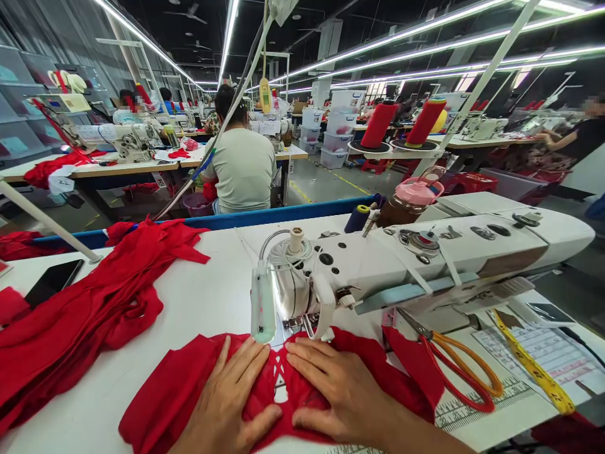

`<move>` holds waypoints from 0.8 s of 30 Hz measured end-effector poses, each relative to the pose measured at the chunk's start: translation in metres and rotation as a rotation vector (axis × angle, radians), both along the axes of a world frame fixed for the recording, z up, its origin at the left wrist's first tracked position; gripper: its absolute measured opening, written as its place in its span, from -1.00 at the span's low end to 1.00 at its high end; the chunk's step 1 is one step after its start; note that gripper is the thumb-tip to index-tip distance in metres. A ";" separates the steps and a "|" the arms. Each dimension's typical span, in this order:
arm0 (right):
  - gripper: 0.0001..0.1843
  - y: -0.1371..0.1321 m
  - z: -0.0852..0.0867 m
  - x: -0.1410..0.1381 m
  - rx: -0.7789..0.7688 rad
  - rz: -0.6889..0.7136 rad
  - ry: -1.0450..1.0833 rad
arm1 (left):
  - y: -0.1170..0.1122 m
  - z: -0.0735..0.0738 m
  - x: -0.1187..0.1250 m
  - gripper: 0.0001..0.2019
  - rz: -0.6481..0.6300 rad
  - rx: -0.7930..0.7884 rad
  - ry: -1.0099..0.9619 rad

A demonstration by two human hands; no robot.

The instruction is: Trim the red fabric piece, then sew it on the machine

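Note:
A red fabric piece (161,384) lies spread on the white table in front of the sewing machine (359,271). My left hand (231,394) rests on its left part, fingers stretched out and the thumb apart. On the right part lies my right hand (335,384), flat as well, its fingertips close to the machine's presser foot. Between the two hands a narrow gap in the cloth shows crossed red strips over the white table. The needle is too small to make out.
More red cloth (94,309) is heaped at the left, beside a dark phone (54,280). Scissors (460,366) and a yellow tape measure (534,362) lie at the right. A pink-lidded bottle (411,198) stands behind the machine. A person (243,167) sits ahead, back turned.

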State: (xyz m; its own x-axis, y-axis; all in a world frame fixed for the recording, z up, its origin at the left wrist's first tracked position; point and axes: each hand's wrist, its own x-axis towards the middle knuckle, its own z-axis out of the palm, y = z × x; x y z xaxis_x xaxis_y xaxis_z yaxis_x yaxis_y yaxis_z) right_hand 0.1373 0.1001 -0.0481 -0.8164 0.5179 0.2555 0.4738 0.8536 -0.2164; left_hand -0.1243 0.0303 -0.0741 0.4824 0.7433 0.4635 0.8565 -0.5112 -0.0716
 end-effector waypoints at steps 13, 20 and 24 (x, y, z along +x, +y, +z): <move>-0.12 0.001 -0.001 0.003 0.107 0.008 -0.057 | 0.005 0.017 0.005 -0.53 -0.043 -0.002 -0.060; -0.21 0.000 -0.004 0.003 0.082 -0.009 0.050 | -0.001 -0.004 0.000 -0.66 -0.156 -0.093 -0.116; -0.33 0.000 -0.003 0.002 0.049 0.015 0.009 | -0.001 0.004 0.002 -0.52 -0.140 -0.106 -0.019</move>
State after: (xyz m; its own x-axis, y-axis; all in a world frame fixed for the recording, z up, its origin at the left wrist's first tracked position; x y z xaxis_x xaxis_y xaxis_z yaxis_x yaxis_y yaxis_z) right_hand 0.1392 0.0996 -0.0510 -0.8217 0.4921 0.2873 0.4588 0.8704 -0.1787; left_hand -0.1223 0.0296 -0.0704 0.5767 0.7145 0.3962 0.7769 -0.6297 0.0048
